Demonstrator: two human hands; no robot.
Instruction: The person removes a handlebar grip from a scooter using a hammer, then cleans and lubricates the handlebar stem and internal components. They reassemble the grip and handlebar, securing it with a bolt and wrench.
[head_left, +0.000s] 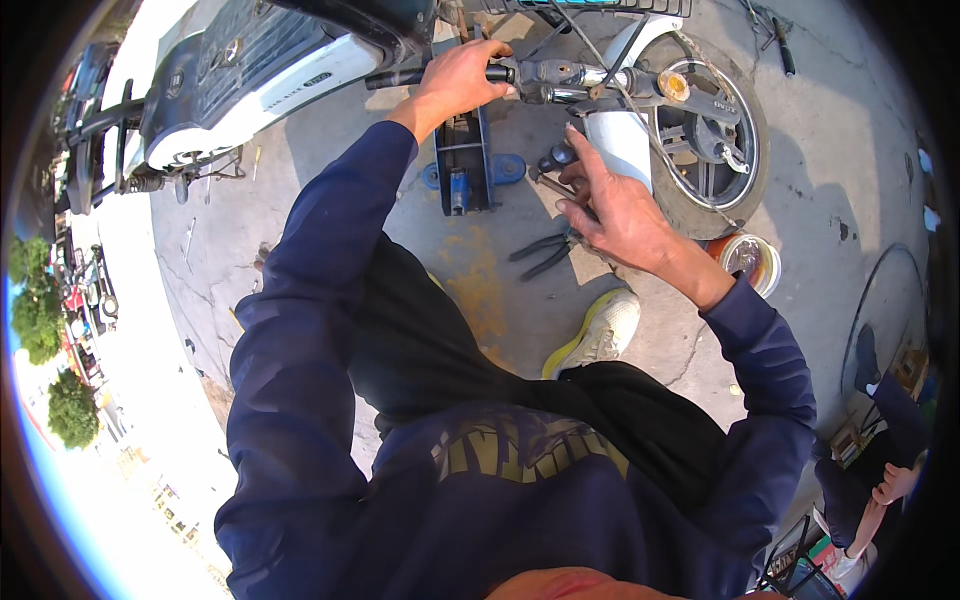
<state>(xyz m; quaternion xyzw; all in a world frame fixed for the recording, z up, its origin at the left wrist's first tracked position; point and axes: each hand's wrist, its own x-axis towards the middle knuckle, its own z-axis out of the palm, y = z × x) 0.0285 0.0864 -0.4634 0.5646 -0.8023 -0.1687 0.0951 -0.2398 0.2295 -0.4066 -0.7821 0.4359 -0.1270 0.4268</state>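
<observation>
1. The person is crouching on a concrete floor (820,130) over a white scooter (250,70), both forearms in dark blue sleeves reaching to the far side.
2. The left hand (455,82) is gripping the black handlebar grip (400,77), its fingers curled tightly around it.
3. The handlebar (570,75) is lying across the far middle of the scene, running right toward the front wheel (715,140).
4. The right hand (615,205) is reaching up just below the handlebar, beside the white fender (625,145); its fingers are spread fairly wide, and a dark tool (555,160) is showing at the fingertips, though I cannot tell whether it is being held.
5. Black pliers (545,255) are lying on the floor just near of that hand.
6. A blue stand (465,160) is sitting on the floor between the two arms.
7. A round tin (750,262) is resting by the right wrist, near the wheel.
8. A yellow-soled shoe (598,335) is showing under the right forearm.
9. Another person is sitting at the near right edge.
</observation>
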